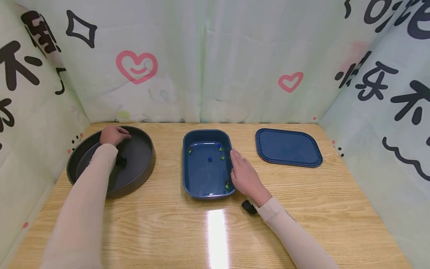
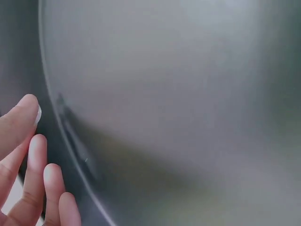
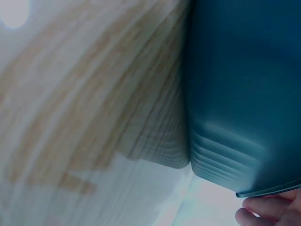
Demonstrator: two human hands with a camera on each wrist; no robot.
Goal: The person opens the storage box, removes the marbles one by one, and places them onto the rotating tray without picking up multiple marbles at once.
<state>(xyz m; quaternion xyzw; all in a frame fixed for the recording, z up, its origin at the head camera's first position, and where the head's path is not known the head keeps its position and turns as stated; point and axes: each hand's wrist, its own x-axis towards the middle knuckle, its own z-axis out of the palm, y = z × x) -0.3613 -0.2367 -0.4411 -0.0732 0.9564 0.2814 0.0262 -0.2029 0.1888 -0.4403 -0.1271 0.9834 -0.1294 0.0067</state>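
My left hand (image 1: pixel 113 135) is over the far part of a round dark grey pan (image 1: pixel 151 164). In the left wrist view its thumb (image 2: pixel 22 117) and index finger come together near the pan's wall, and the other fingers are slightly bent; I cannot tell whether something is between thumb and index. With straight fingers held together, my right hand (image 1: pixel 246 177) lies against the right side of a deep blue rectangular container (image 1: pixel 198 175). Several small glass marbles lie on its floor, among them a blue marble (image 1: pixel 209 159) and a green-yellow marble (image 1: pixel 223 158).
A flat blue lid (image 1: pixel 289 147) lies on the wooden table (image 1: pixel 161 231) to the right of the container. Patterned curtains (image 1: pixel 242 45) stand behind the table and along both sides. A black wrist camera (image 1: pixel 249 207) sits beneath my right wrist.
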